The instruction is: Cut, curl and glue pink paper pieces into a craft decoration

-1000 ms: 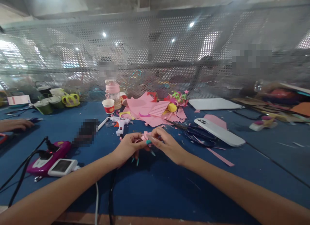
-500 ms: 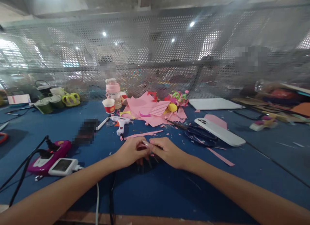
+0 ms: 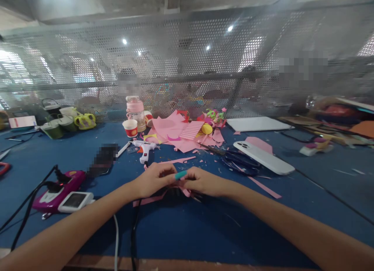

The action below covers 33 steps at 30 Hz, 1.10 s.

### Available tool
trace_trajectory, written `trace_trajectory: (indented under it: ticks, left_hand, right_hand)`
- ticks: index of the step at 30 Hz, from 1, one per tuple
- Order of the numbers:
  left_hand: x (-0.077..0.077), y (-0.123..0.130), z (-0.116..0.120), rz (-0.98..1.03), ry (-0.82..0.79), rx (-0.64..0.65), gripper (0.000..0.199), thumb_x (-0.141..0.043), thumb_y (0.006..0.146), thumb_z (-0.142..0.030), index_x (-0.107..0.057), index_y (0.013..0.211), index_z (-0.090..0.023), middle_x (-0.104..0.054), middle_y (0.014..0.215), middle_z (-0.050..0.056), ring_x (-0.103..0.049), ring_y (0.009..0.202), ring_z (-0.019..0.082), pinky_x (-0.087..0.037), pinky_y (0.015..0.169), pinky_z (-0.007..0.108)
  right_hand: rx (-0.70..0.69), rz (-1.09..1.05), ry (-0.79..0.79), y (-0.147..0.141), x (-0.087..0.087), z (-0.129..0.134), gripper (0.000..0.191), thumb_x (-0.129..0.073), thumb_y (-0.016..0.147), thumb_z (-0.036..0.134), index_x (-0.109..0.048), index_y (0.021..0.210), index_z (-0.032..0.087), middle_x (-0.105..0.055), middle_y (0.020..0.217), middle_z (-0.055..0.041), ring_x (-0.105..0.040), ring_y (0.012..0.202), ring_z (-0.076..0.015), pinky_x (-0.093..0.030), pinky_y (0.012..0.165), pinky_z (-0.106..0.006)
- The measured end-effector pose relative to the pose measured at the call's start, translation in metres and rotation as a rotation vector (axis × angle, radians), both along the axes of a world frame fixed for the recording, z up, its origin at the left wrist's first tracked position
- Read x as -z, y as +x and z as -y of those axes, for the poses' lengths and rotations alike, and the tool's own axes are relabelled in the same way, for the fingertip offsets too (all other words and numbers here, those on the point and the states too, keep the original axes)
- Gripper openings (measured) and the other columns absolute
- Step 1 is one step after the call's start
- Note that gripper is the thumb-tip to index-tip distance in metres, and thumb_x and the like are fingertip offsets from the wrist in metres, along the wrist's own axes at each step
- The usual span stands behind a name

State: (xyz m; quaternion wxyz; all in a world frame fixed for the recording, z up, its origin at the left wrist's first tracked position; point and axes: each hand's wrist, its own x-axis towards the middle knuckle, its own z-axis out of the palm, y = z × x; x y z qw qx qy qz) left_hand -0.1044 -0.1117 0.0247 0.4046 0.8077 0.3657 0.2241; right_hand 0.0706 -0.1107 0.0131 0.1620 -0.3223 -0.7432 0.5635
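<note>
Close together above the table, my left hand (image 3: pixel 156 180) and my right hand (image 3: pixel 204 181) both have their fingers pinched on a pink paper strip (image 3: pixel 185 191). Part of the strip is hidden by the fingers. A flat pink end (image 3: pixel 147 201) shows below my left hand, but I cannot tell whether it is the same strip. A teal patch (image 3: pixel 180 175), which looks like a long nail, covers my left thumb's tip. Just beyond the hands are another pink strip (image 3: pixel 181 160) and a white glue gun (image 3: pixel 145 151). Dark-handled scissors (image 3: pixel 239 162) lie to the right.
Pink paper sheets (image 3: pixel 168 127) are heaped at the back, near a paper cup (image 3: pixel 130 129) and a bottle (image 3: pixel 136 111). On the left is a purple power strip (image 3: pixel 55 193) with cables. A white phone (image 3: pixel 263 158) lies on the right, before a white laptop (image 3: pixel 258 124).
Pink paper now shows between and below my hands, where little was visible before. My left thumb has turned, exposing the teal patch. Both hands stay in nearly the same place.
</note>
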Motion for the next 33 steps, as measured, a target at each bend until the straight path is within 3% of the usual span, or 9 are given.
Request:
trace_trajectory:
  ticks: [3, 7, 12, 15, 18, 20, 22, 27, 33]
  left_hand:
    - [0.002, 0.006, 0.004, -0.083, 0.106, 0.01, 0.029, -0.045, 0.078, -0.037, -0.049, 0.061, -0.014, -0.044, 0.056, -0.004, -0.038, 0.055, 0.008, -0.03, 0.051, 0.019]
    - [0.004, 0.011, 0.007, -0.055, 0.093, -0.01, 0.038, -0.043, 0.078, -0.039, -0.038, 0.05, -0.014, -0.032, 0.049, -0.006, -0.029, 0.049, 0.006, -0.023, 0.045, 0.019]
    - [0.005, 0.01, 0.008, 0.005, 0.118, 0.046, 0.035, -0.044, 0.078, -0.033, -0.038, 0.048, -0.014, -0.034, 0.049, -0.005, -0.029, 0.048, 0.006, -0.023, 0.045, 0.019]
    - [0.006, 0.01, 0.01, 0.115, 0.119, -0.064, 0.033, -0.046, 0.076, -0.03, -0.041, 0.047, -0.014, -0.038, 0.046, -0.005, -0.034, 0.046, 0.006, -0.027, 0.045, 0.019]
    - [0.008, 0.011, 0.01, 0.344, -0.009, -0.241, 0.029, -0.045, 0.076, -0.036, -0.048, 0.055, -0.015, -0.049, 0.047, -0.003, -0.045, 0.043, 0.008, -0.035, 0.044, 0.019]
    - [0.01, 0.01, 0.008, 0.445, -0.027, -0.352, 0.029, -0.046, 0.074, -0.039, -0.047, 0.056, -0.016, -0.052, 0.046, -0.003, -0.047, 0.04, 0.008, -0.037, 0.042, 0.02]
    - [0.012, 0.01, 0.007, 0.478, 0.003, -0.432, 0.029, -0.048, 0.074, -0.039, -0.047, 0.055, -0.016, -0.053, 0.046, -0.003, -0.048, 0.039, 0.008, -0.038, 0.041, 0.02]
    - [0.015, 0.01, 0.005, 0.472, -0.005, -0.461, 0.025, -0.05, 0.073, -0.037, -0.047, 0.059, -0.017, -0.05, 0.048, -0.006, -0.05, 0.042, 0.008, -0.04, 0.042, 0.019]
    - [0.014, 0.007, 0.003, 0.437, 0.009, -0.49, 0.022, -0.047, 0.075, -0.036, -0.044, 0.065, -0.017, -0.047, 0.051, -0.007, -0.048, 0.042, 0.008, -0.04, 0.044, 0.02]
  right_hand:
    - [-0.084, 0.02, -0.019, 0.002, -0.002, 0.0, 0.021, -0.045, 0.071, 0.02, -0.052, 0.052, 0.013, -0.044, 0.042, 0.0046, -0.036, 0.036, -0.0042, -0.027, 0.038, -0.017]
    - [-0.138, 0.04, -0.016, 0.003, -0.005, 0.001, 0.026, -0.044, 0.073, 0.021, -0.056, 0.052, 0.012, -0.04, 0.038, 0.0056, -0.033, 0.035, -0.0037, -0.024, 0.036, -0.017]
    - [-0.121, 0.003, -0.085, 0.002, -0.004, 0.0, 0.023, -0.05, 0.069, 0.023, -0.053, 0.049, 0.012, -0.04, 0.038, 0.0056, -0.034, 0.036, -0.0042, -0.024, 0.037, -0.018]
    - [-0.049, -0.099, -0.115, 0.0, 0.0, -0.002, 0.02, -0.057, 0.067, 0.031, -0.054, 0.059, 0.012, -0.044, 0.047, 0.005, -0.037, 0.043, -0.0049, -0.028, 0.042, -0.018]
    - [0.053, -0.332, -0.153, -0.004, 0.006, -0.004, 0.035, -0.052, 0.07, 0.05, -0.052, 0.079, 0.016, -0.05, 0.067, 0.0017, -0.043, 0.055, -0.0076, -0.034, 0.049, -0.02]
    - [0.123, -0.443, -0.09, -0.008, 0.009, -0.004, 0.043, -0.048, 0.068, 0.058, -0.049, 0.083, 0.018, -0.049, 0.075, 0.0002, -0.046, 0.064, -0.0104, -0.038, 0.059, -0.024]
    - [0.233, -0.399, 0.018, -0.012, 0.011, -0.002, 0.044, -0.057, 0.062, 0.055, -0.047, 0.084, 0.018, -0.048, 0.078, 0.0004, -0.047, 0.068, -0.0116, -0.039, 0.064, -0.026]
    - [0.385, -0.308, 0.14, -0.02, 0.009, 0.005, 0.042, -0.065, 0.057, 0.049, -0.048, 0.077, 0.017, -0.048, 0.07, 0.0028, -0.047, 0.065, -0.0116, -0.04, 0.063, -0.026]
    - [0.372, -0.374, 0.009, -0.017, 0.006, 0.0, 0.041, -0.062, 0.059, 0.054, -0.042, 0.065, 0.018, -0.051, 0.054, 0.0051, -0.052, 0.052, -0.0116, -0.043, 0.056, -0.027]
